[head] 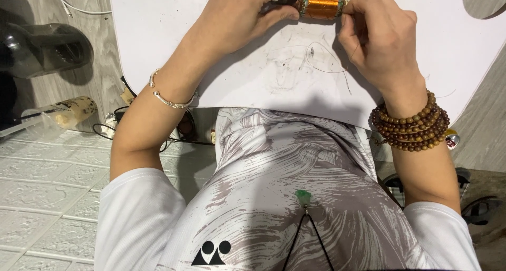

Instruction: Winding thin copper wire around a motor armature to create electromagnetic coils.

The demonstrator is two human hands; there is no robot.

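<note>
White table (221, 86) fills top of view, w/ scribbles and a loose thin wire loop (324, 60) on it. Left hand (237, 15) grips one end of a copper wire coil (321, 5) (held just over table's far edge). Right hand (377, 36) pinches at coil's other end; wooden bead bracelet (411, 126) on that wrist.

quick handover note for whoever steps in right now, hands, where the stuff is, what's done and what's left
Left hand: grip closed on the dark end of the copper wire coil, holding it level at the far edge of the white table.
Right hand: fingertips pinched at the coil's right end, apparently on a thin wire; loose wire strands lie on the table below.
Done: the coil looks fully wound with copper.
Left: the wire end at the right side is not yet let go; whether it is fixed cannot be told.
</note>
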